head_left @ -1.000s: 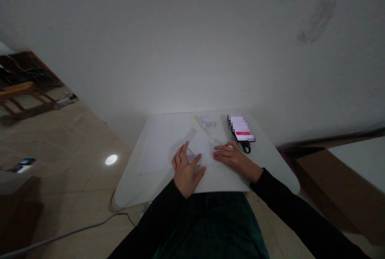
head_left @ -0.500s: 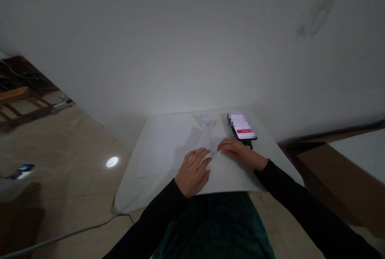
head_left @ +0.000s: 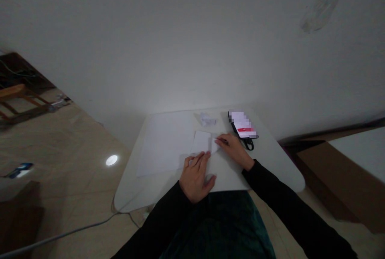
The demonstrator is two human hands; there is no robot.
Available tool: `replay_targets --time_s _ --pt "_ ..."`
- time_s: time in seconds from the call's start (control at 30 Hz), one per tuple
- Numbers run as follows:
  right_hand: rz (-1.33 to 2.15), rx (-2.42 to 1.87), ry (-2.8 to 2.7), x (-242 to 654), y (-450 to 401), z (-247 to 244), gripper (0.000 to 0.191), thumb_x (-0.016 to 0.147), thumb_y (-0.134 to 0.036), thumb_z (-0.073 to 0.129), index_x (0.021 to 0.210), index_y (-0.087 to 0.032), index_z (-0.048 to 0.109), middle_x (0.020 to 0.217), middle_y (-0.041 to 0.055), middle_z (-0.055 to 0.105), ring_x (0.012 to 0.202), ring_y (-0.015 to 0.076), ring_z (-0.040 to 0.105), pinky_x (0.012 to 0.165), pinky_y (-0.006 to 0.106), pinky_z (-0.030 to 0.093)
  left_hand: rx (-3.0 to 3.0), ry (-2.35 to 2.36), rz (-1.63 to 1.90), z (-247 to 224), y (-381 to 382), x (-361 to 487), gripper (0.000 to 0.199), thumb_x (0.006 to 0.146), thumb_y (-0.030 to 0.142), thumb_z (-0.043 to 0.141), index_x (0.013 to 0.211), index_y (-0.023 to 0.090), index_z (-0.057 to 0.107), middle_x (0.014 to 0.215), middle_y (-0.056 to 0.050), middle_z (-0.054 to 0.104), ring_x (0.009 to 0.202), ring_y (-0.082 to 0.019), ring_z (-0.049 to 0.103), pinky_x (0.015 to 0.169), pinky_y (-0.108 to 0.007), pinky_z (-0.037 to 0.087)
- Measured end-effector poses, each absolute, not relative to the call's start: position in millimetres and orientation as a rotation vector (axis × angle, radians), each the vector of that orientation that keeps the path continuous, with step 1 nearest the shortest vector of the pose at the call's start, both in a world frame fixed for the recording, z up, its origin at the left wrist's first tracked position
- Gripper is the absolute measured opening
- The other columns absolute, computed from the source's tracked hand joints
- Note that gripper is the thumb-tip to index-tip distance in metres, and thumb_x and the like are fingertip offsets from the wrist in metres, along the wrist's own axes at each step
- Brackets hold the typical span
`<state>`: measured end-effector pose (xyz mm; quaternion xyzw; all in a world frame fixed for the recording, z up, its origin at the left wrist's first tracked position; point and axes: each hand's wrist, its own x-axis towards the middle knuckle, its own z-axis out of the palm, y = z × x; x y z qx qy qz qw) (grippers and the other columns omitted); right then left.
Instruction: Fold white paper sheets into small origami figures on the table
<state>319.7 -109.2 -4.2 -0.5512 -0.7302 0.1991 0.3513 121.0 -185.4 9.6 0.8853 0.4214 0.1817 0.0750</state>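
Black-edged phone (head_left: 247,128), 1 o'clock of right hand (head_left: 235,149) — writing illegible. Folded paper (head_left: 201,142): 12 o'clock of left hand (head_left: 195,177), right's 9 — hands apart, left's fingertips touching, right pinching its edge.

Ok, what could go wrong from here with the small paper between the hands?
The small white paper could skew or crease unevenly if the left hand, at its near edge, slips while the right hand works its right side. The right hand is also close to the phone and might nudge it. The large white sheet lies beside the small paper, so it could get dragged along.
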Motion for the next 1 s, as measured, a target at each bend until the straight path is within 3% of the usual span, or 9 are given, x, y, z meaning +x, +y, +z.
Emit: replay_targets --time_s 0.1,0.37,0.5,0.6,0.8,1.0 --pt "0.596 -1.431 -1.814 319.9 -108.5 -6.8 0.014 0.082 -0.024 0.059 0.087 -0.016 0.069 0.078 0.0065 0.065 0.074 0.0191 0.061 0.072 0.032 0.048 2.661 1.283 0.528 7.6 -188.2 124.1 0.064 0.083 0.040 0.049 0.138 0.011 0.032 0.139 -0.016 0.045 0.127 -0.030 0.039 0.100 -0.049 0.028" --pt "0.664 -1.442 -1.705 313.1 -106.0 -10.3 0.013 0.078 -0.017 0.061 0.089 -0.017 0.068 0.082 0.0060 0.064 0.080 0.0177 0.061 0.077 0.034 0.050 2.583 1.338 0.492 16.1 -194.6 136.5 0.063 0.078 0.042 0.055 0.131 0.012 0.043 0.127 -0.015 0.051 0.112 -0.030 0.047 0.095 -0.050 0.032" --pt "0.617 -1.453 -1.726 310.4 -103.3 -12.6 0.013 0.079 -0.019 0.059 0.089 -0.017 0.067 0.079 0.0054 0.062 0.083 0.0192 0.058 0.076 0.034 0.049 2.579 1.343 0.563 15.4 -187.5 136.5 0.060 0.073 0.043 0.060 0.124 0.014 0.049 0.123 -0.014 0.053 0.118 -0.032 0.042 0.101 -0.053 0.026" --pt "0.581 -1.466 -1.717 309.6 -101.7 -14.4 0.015 0.078 -0.018 0.057 0.091 -0.018 0.065 0.076 0.0046 0.062 0.085 0.0203 0.056 0.075 0.034 0.048 2.597 1.262 0.579 14.7 -180.7 132.6 0.057 0.075 0.042 0.058 0.123 0.013 0.050 0.122 -0.015 0.052 0.118 -0.033 0.042 0.099 -0.051 0.031" --pt "0.552 -1.494 -1.670 307.3 -99.8 -14.8 0.010 0.074 -0.016 0.059 0.084 -0.019 0.061 0.075 0.0032 0.060 0.082 0.0201 0.056 0.075 0.034 0.046 2.682 1.102 0.572 15.7 -167.0 123.6 0.056 0.077 0.040 0.056 0.127 0.015 0.048 0.136 -0.014 0.045 0.118 -0.032 0.041 0.097 -0.049 0.036" --pt "0.573 -1.487 -1.643 305.7 -97.4 -15.7 0.009 0.071 -0.015 0.061 0.078 -0.019 0.057 0.074 0.0027 0.061 0.079 0.0195 0.056 0.074 0.034 0.046 2.713 0.972 0.512 17.0 -153.1 118.8 0.056 0.077 0.037 0.057 0.127 0.014 0.048 0.134 -0.013 0.049 0.111 -0.030 0.044 0.094 -0.047 0.039"
